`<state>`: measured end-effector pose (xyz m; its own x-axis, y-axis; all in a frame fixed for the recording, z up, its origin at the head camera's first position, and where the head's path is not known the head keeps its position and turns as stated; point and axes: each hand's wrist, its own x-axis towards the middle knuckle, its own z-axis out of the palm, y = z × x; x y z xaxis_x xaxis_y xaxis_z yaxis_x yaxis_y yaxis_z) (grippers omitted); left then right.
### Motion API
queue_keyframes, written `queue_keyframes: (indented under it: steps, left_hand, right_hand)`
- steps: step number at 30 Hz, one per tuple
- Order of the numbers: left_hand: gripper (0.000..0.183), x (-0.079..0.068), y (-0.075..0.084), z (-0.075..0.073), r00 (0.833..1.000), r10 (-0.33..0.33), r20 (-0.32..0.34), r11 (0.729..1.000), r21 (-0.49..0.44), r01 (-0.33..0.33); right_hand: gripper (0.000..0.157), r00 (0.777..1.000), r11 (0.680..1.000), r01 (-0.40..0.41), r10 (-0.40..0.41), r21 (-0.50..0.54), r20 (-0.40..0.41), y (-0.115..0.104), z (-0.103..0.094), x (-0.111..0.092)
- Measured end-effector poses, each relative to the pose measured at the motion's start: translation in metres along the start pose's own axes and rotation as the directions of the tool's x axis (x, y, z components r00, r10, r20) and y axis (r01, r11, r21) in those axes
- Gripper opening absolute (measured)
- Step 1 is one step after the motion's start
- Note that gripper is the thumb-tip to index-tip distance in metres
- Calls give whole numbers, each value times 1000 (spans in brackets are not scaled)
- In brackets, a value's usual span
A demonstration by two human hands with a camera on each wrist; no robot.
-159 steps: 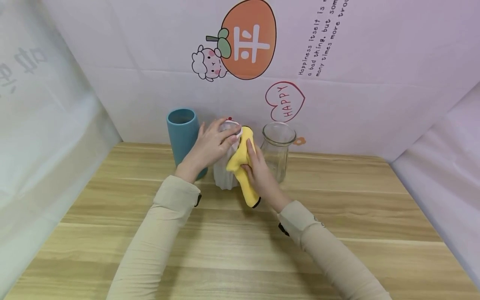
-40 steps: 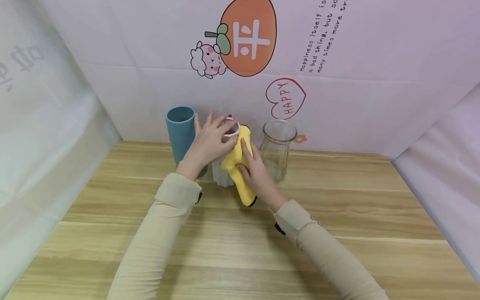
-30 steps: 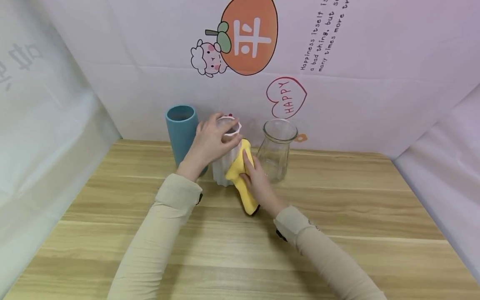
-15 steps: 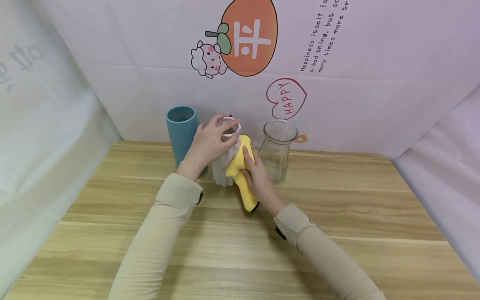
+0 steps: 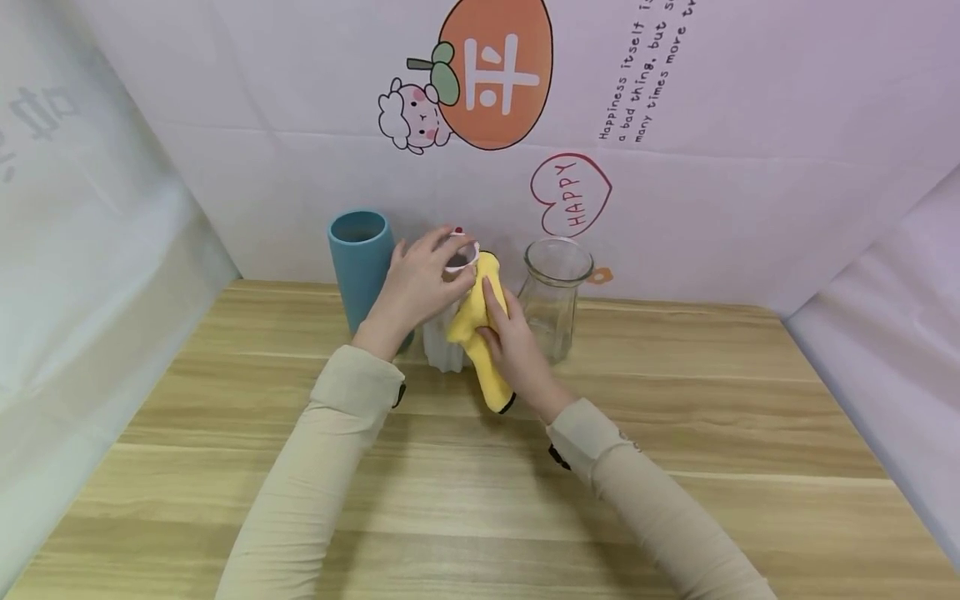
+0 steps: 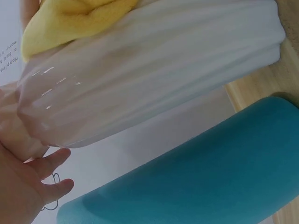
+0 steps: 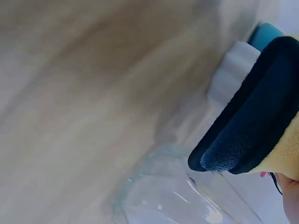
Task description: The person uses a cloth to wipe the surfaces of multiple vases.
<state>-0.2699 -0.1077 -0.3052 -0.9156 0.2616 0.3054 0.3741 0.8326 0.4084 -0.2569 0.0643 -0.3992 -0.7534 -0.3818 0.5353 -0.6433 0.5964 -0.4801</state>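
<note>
A white ribbed vase (image 5: 444, 346) (image 6: 154, 70) stands on the wooden table (image 5: 480, 467) between a teal vase and a glass vase. My left hand (image 5: 417, 282) grips its rim from above. My right hand (image 5: 510, 342) holds a folded yellow cloth (image 5: 480, 321) (image 6: 70, 18) with a dark underside (image 7: 252, 121) and presses it against the white vase's right side, up near the rim. In the left wrist view the palm (image 6: 18, 186) lies by the vase's mouth.
A teal cylinder vase (image 5: 362, 262) (image 6: 196, 172) stands just left of the white one. A clear glass vase (image 5: 553, 292) (image 7: 177, 196) stands just right, close behind my right hand. Printed backdrop walls close in the table at the back and both sides.
The cloth slid down the white vase's side a second ago and has come back up to the rim. My left hand has stayed on the vase's top.
</note>
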Motion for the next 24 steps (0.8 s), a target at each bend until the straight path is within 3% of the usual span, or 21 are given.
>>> queue_keyframes:
  steps: [4, 9, 13, 20, 24]
  left_hand:
    - [51, -1, 0, 1, 1000, 8, -9, 1000, 14, -8]
    - [49, -1, -1, 3, 1000, -1, -29, 1000, 11, 1]
    - [46, -1, -2, 5, 998, -21, -53, 1000, 8, 22]
    - [47, -2, 0, 2, 999, -48, -6, 999, 9, 49]
    - [46, -3, 1, -2, 999, -46, 19, 999, -6, 47]
  right_hand:
    - [65, 999, 999, -44, 45, -19, 31, 7, 8, -9]
    - [66, 981, 988, -125, 137, -88, 139, 15, 17, -22]
    - [65, 975, 985, -136, 151, -104, 160, 17, 19, -24]
    - [62, 998, 999, -31, 32, -32, 48, 13, 13, -17]
    - [61, 999, 999, 32, -33, -13, -29, 5, 6, -7]
